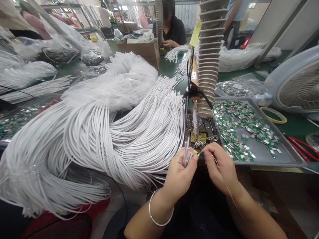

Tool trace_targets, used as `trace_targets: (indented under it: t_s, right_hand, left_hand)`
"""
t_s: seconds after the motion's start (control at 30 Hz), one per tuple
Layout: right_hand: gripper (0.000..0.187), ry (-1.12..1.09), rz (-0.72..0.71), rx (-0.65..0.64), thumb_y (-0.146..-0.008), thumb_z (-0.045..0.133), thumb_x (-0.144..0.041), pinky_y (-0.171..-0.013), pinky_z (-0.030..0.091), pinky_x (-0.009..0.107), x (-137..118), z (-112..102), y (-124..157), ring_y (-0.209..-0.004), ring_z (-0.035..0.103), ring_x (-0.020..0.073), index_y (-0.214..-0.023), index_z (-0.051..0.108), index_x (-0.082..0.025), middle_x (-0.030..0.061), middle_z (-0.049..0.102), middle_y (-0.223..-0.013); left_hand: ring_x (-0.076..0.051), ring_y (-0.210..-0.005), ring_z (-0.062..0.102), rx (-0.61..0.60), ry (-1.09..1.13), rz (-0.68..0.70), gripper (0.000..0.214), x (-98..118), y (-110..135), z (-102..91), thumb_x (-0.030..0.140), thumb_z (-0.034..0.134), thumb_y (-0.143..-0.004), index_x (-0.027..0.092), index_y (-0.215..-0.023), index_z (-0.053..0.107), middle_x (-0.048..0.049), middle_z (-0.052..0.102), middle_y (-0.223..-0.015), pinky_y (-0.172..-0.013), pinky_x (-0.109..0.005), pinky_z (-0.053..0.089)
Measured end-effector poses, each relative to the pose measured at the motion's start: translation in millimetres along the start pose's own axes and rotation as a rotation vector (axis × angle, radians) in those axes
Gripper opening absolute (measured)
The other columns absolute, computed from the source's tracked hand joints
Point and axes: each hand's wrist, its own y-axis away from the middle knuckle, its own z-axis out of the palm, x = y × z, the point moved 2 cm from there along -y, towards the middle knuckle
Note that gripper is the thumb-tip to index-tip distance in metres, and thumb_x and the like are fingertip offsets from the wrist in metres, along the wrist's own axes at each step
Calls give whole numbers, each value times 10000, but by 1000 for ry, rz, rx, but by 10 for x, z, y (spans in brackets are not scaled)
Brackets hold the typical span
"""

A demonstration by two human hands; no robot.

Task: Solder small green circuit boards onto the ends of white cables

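While white cables (185, 153) are gripped by the left hand (179, 173) and thin wire (214, 158) is pinched by the right hand (221, 168), just before the soldering iron (195, 121), burns could be caused by accidental contact.
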Motion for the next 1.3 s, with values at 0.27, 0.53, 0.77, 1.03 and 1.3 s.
trace_targets:
  t_s: [0.27, 0.53, 0.77, 1.03, 1.3]
  right_hand:
    - [109, -135, 113, -39, -847, 501, -158, -604, 479, 216, -42, 2, 17, -661, 585, 111, -803, 594, -194, 2, 611, -724]
    - [117, -206, 204, -31, -835, 519, -205, -581, 473, 210, -45, -6, 16, -620, 574, 107, -751, 599, -189, -4, 601, -682]
    - [148, -351, 376, -67, -798, 544, -269, -463, 410, 187, -49, 4, 20, -504, 477, 82, -688, 578, -177, -28, 516, -580]
    - [189, -532, 539, -146, -806, 534, -322, -419, 351, 188, 48, 52, 86, -442, 402, 65, -685, 527, -176, -58, 442, -524]
    - [173, -233, 254, -91, -831, 509, -247, -483, 414, 198, -56, -34, 30, -528, 488, 86, -672, 538, -183, -19, 522, -607]
  left_hand:
    - [-100, -617, 389, 38, 37, 47, 149, -3, 1, 13, 327, 552, -826, 178, -821, 542, 28, 443, -693, -606, -214, 379]
    - [-122, -687, 450, 34, -12, 71, 109, 8, 19, 21, 291, 538, -828, 186, -799, 538, 5, 496, -748, -664, -235, 400]
    - [-136, -727, 475, 22, -79, 142, 101, 8, 34, 13, 269, 523, -841, 187, -781, 529, -25, 523, -817, -704, -256, 409]
    - [-133, -711, 480, -12, -56, 172, 90, -23, 45, 39, 254, 531, -837, 183, -783, 544, -22, 520, -814, -684, -251, 411]
    - [-122, -691, 445, -17, -36, 131, 104, -12, 52, 33, 276, 527, -844, 186, -793, 530, 0, 491, -771, -673, -235, 399]
